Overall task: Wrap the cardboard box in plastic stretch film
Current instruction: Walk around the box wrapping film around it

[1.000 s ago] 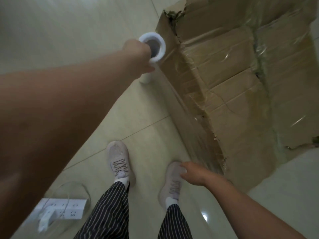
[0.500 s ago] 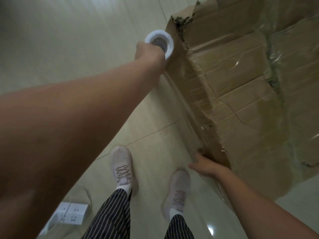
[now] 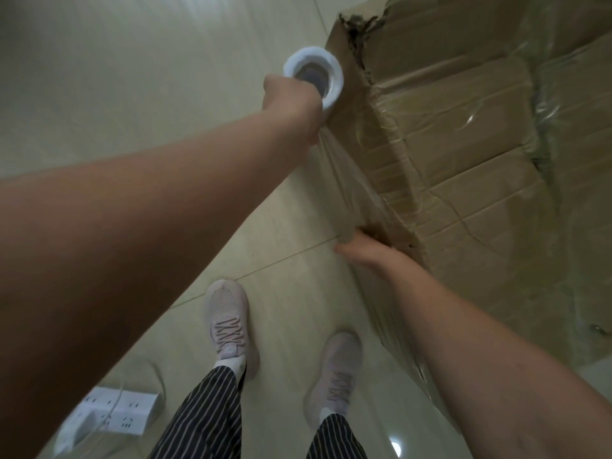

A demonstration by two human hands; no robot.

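1. Left hand grips the film roll upright beside a corner of the floor-standing cardboard box; slack risks wrinkled film.
2. Right hand meets the film at the torn box edge, its grip indiscernible; snagging could tear the film.

Pale tiled floor, cardboard box on it — film-covered, white power strips, pink shoes

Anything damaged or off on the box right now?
Yes. The cardboard box is torn ragged at its far top corner, and the near edge by the right hand is frayed. The stretch film off the roll is gathered into folds, not flat.
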